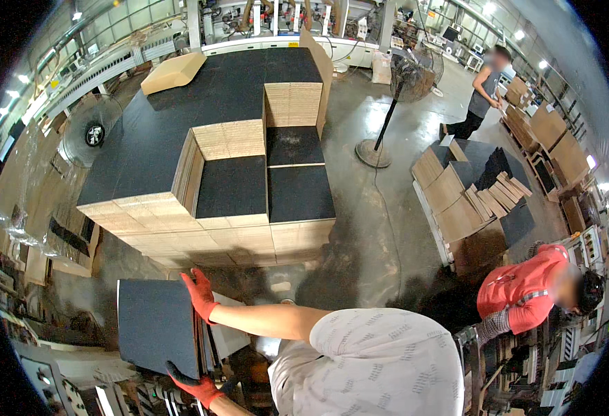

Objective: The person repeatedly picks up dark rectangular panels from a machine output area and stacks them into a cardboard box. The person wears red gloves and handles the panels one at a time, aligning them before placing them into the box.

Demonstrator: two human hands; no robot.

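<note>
A squared stack of dark-faced boards (157, 326) is right in front of me at the lower left, with thin brown edges along its near side. My right hand (200, 297), in a red glove, touches the stack's upper right corner with its fingers spread. At the lower right corner, my left hand (192, 385) lies against the boards; its red glove has dark fingertips and the fingers reach out over the edge. Both hands look open, one at each end of the near edge. The undersides of the fingers are hidden.
Beyond stands a large stepped pile of black-topped boards (231, 187). Fans stand beside it, one left (94, 134), one right (415, 73) with a cable on the floor. A smaller pallet pile (457, 197) and a co-worker in red (523, 291) are right; another person (483, 93) walks farther back.
</note>
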